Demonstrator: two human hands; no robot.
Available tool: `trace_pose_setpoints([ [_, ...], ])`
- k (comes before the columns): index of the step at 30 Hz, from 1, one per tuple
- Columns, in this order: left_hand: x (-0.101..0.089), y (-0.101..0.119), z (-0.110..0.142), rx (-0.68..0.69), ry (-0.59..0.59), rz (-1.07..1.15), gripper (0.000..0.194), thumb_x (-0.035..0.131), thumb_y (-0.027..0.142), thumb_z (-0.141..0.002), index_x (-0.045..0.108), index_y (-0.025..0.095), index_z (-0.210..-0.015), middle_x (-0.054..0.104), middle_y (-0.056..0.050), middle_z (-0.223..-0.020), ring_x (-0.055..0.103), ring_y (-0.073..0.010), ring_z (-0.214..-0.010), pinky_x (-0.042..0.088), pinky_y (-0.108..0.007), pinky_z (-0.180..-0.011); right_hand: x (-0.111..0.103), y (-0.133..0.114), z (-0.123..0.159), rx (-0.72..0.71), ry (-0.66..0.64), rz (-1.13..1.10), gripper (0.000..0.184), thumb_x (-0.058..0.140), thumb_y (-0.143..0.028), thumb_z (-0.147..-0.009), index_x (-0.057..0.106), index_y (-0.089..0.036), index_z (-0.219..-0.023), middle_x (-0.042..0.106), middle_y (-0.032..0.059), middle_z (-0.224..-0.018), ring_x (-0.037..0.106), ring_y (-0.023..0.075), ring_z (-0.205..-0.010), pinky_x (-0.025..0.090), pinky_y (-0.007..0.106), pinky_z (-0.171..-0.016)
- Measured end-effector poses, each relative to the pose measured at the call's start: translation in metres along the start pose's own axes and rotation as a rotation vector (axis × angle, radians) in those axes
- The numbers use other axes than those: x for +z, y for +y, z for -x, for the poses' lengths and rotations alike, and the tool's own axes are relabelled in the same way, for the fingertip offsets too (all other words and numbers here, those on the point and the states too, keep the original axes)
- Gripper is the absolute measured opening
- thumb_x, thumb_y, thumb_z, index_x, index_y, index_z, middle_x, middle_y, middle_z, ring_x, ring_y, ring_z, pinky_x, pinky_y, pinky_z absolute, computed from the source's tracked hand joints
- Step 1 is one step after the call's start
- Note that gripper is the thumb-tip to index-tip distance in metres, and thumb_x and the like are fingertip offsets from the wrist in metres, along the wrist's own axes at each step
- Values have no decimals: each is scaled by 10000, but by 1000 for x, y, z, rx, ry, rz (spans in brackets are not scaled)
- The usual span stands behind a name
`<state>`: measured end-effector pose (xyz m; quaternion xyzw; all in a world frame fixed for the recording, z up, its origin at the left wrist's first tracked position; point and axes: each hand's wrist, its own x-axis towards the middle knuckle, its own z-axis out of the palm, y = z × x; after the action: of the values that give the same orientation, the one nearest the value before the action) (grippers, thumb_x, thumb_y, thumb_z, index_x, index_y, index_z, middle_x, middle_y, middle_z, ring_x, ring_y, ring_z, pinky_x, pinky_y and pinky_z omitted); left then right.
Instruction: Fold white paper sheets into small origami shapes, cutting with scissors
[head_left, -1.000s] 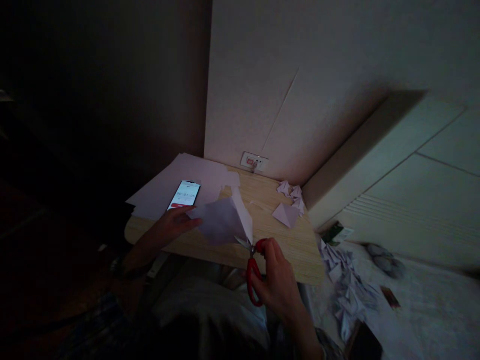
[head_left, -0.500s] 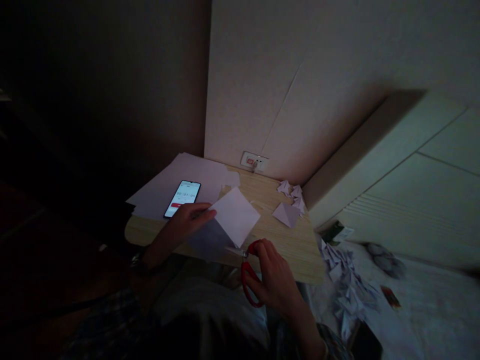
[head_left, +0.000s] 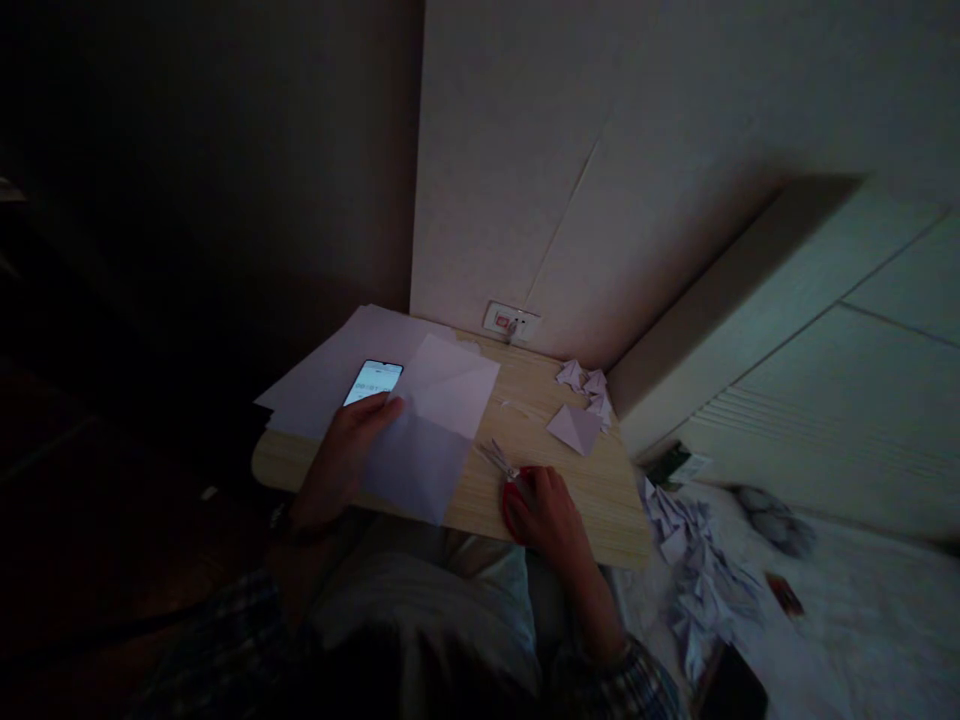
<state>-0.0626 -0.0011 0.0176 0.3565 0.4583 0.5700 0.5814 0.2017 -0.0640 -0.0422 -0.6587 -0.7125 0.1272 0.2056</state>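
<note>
The creased sheet (head_left: 442,420) spreads across the middle of the wooden table (head_left: 600,510), its lowest corner reaching the front edge and its left side overlapping the paper stack (head_left: 304,400), which lies along the left edge. Wood grain shows from the sheet's right side to the folded square (head_left: 576,430) near the right edge, and on the front right part beyond the right hand (head_left: 553,520), so that side gives the most room for moving; at the back, the table meets the wall (head_left: 510,200) below a socket plate (head_left: 511,321). The left hand (head_left: 346,455) pinches the sheet's left edge between thumb and fingers, over the lower part of the phone (head_left: 373,378). The right hand's fingers curl round the red handles of the scissors (head_left: 501,462), the blades parted and pointing away from the person; how firmly it holds them cannot be told. Half a second earlier the sheet was doubled over with the blades at its corner; now it is opened out, and the scissors sit to its right, apart from it. Counted: one pair of scissors, one phone, one creased sheet, one folded square and three small folded pieces (head_left: 595,383); the stack and the paper heap (head_left: 705,585) on the bed (head_left: 862,640) cannot be counted.
</note>
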Motion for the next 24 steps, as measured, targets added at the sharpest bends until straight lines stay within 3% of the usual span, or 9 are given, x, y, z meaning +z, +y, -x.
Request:
trace_pose_setpoints([
  [5, 2, -4, -1, 4, 1, -21, 318, 825, 425, -552, 676, 163, -653, 624, 35, -588, 544, -127, -560, 405, -219, -540, 3, 0, -4, 29, 25, -187, 208, 558, -343, -826, 542, -181, -956, 619, 137, -975, 579, 295, -937, 479, 458, -863],
  [10, 4, -4, 1, -22, 3, -21, 361, 825, 450, -548, 655, 164, -689, 621, 35, -604, 549, -130, -546, 404, -223, -522, 0, 2, -4, 156, 34, -479, 237, 605, -415, -750, 547, -206, -847, 633, 50, -815, 584, 226, -755, 486, 375, -734],
  [15, 8, 3, 5, 4, 49, -112, 502, 807, 476, -539, 636, 172, -901, 634, 27, -647, 549, -142, -548, 390, -232, -516, -12, -11, -2, 237, 97, -765, 355, 686, -508, -677, 479, -221, -691, 509, -38, -614, 483, 148, -574, 435, 282, -570],
  [18, 12, 9, 10, 56, -2, -224, 533, 756, 440, -622, 599, 193, -1067, 645, 31, -667, 561, -147, -572, 396, -233, -543, -25, -32, 0, 212, 175, -883, 316, 711, -444, -696, 531, -207, -803, 568, -8, -727, 537, 156, -659, 455, 288, -635],
  [20, 15, 12, 13, 111, -39, -311, 475, 705, 409, -685, 607, 204, -1102, 629, 35, -648, 563, -153, -583, 392, -234, -548, -35, -48, 2, 181, 158, -951, 316, 707, -424, -715, 556, -206, -887, 610, 20, -817, 575, 171, -730, 477, 302, -682],
  [24, 15, 12, 16, 196, -106, -461, 284, 665, 376, -713, 699, 205, -937, 631, 7, -663, 593, -193, -670, 416, -253, -572, -48, -68, 5, 75, 43, -987, 301, 683, -441, -737, 546, -213, -877, 677, 58, -904, 588, 178, -729, 466, 291, -613],
])
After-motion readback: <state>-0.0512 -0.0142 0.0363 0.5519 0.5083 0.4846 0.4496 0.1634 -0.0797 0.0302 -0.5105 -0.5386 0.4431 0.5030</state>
